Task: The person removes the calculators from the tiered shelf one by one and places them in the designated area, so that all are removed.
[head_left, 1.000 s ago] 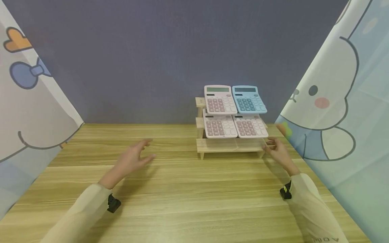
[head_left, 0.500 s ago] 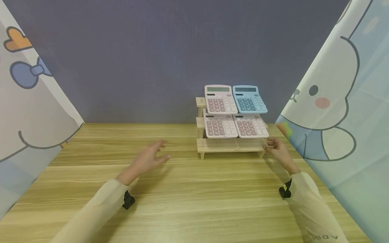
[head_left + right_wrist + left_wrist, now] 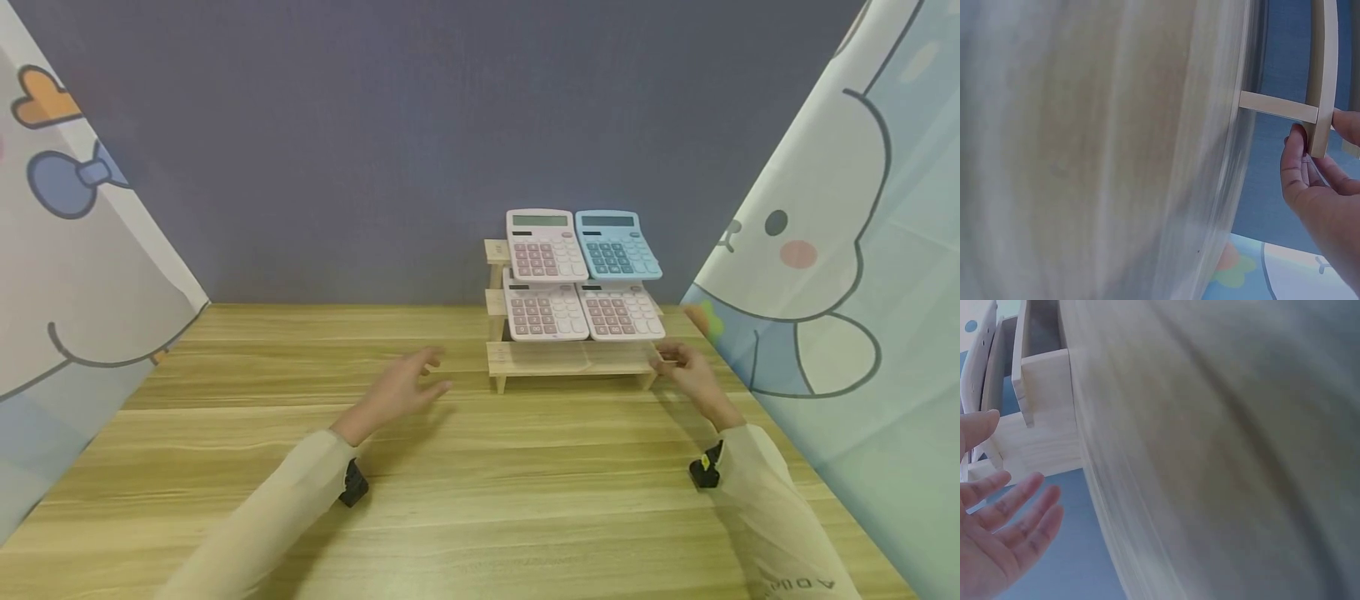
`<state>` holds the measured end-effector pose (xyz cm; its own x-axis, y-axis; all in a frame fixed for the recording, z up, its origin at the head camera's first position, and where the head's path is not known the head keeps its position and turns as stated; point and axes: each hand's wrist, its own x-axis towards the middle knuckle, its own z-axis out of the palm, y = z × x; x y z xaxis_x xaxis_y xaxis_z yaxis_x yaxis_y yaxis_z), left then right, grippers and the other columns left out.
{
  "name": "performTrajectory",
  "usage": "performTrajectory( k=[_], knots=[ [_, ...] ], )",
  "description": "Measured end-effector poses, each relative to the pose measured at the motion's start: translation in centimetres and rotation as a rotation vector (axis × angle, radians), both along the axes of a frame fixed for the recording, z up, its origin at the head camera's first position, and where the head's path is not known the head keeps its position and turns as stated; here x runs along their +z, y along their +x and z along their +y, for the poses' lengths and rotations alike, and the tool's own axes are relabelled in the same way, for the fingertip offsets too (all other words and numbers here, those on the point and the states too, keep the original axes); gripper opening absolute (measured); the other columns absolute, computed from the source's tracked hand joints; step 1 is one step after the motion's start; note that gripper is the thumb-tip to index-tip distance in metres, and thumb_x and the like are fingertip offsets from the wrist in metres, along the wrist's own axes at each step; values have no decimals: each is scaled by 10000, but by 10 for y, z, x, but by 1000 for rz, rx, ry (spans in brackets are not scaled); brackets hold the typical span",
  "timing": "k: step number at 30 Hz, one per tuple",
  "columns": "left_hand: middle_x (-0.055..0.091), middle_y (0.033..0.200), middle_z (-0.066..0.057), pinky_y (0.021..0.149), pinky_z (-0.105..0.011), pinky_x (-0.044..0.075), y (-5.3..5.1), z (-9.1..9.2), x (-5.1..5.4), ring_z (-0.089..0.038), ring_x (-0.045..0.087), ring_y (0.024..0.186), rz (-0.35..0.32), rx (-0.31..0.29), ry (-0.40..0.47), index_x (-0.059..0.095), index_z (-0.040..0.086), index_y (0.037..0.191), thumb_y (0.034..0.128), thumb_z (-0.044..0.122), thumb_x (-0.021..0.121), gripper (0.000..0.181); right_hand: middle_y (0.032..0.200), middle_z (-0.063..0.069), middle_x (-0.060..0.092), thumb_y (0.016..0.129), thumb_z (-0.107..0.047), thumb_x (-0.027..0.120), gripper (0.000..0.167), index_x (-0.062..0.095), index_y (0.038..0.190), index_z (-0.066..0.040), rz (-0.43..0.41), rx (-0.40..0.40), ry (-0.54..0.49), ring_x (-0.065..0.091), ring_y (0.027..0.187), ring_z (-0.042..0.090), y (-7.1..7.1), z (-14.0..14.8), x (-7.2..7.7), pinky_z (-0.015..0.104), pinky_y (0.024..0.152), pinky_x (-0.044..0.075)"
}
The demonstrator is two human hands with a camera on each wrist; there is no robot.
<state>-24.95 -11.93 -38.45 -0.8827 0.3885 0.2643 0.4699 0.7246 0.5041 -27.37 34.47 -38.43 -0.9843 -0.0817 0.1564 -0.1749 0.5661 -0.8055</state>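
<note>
A three-step wooden display rack (image 3: 540,360) stands at the back right of the table. My right hand (image 3: 692,379) grips the right end of its lowest board; in the right wrist view the thumb lies above the board (image 3: 1322,75) and the fingers curl beneath it. My left hand (image 3: 396,390) hovers over the table left of the rack, apart from it, with fingers spread and nothing held. On the top step lean a pale pink calculator (image 3: 546,246) and a blue calculator (image 3: 617,246). Two more pale pink calculators lean below them, one on the left (image 3: 546,315), another on the right (image 3: 621,315).
The wood-grain table (image 3: 480,483) runs back to a dark grey-blue panel (image 3: 337,150). Cartoon-printed fabric closes off the left side (image 3: 97,275) and the right side (image 3: 817,250). The lowest step carries no calculator.
My left hand has moved steadily right toward the rack, fingers still spread. The right hand keeps its grip on the lowest board; rack and calculators stay put.
</note>
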Motion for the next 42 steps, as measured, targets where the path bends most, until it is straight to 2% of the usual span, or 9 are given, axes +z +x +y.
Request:
performTrajectory(
  k=[7, 15, 20, 26, 34, 42],
  knots=[
    [602, 1169, -156, 823, -416, 537, -10, 16, 2, -302, 619, 982, -59, -18, 58, 429, 73, 1330, 872, 302, 621, 547, 1176, 347, 444, 934, -122, 505, 452, 376, 1241, 185, -23, -6, -3, 468, 788, -103, 0, -1, 1, 152, 714, 490],
    [613, 1120, -195, 792, -372, 552, -20, 36, 6, -310, 625, 946, -126, -12, 190, 457, 40, 1283, 855, 241, 647, 510, 1165, 342, 455, 937, -156, 505, 469, 384, 1244, 176, -15, -7, 8, 474, 783, -101, -2, -1, 0, 105, 677, 461],
    [616, 1108, -207, 795, -370, 554, -23, 45, 8, -322, 624, 944, -188, 4, 284, 466, 10, 1268, 850, 182, 650, 488, 1160, 338, 465, 936, -161, 510, 469, 393, 1244, 172, -10, -10, 8, 481, 774, -106, -2, -1, 0, 106, 679, 464],
    [642, 1078, -158, 749, -333, 567, -26, 55, 8, -288, 641, 920, -241, 63, 332, 495, 31, 1241, 842, 183, 657, 457, 1167, 358, 462, 936, -150, 507, 468, 385, 1247, 178, -8, -7, 15, 470, 781, -110, -2, -1, 0, 87, 668, 448],
    [645, 1056, -183, 664, -278, 575, -33, 66, 4, -274, 658, 860, -340, 118, 424, 492, 3, 1225, 818, 164, 678, 475, 1180, 350, 450, 938, -147, 506, 481, 363, 1260, 181, -30, -2, -11, 485, 783, -92, -2, -1, 1, 132, 693, 487],
    [625, 1084, -202, 710, -306, 573, -36, 74, -4, -285, 655, 866, -421, 121, 473, 470, 6, 1238, 818, 177, 685, 502, 1181, 353, 436, 939, -134, 497, 470, 359, 1249, 191, -31, 5, -29, 493, 778, -99, 0, -1, 1, 153, 716, 503]
  ],
)
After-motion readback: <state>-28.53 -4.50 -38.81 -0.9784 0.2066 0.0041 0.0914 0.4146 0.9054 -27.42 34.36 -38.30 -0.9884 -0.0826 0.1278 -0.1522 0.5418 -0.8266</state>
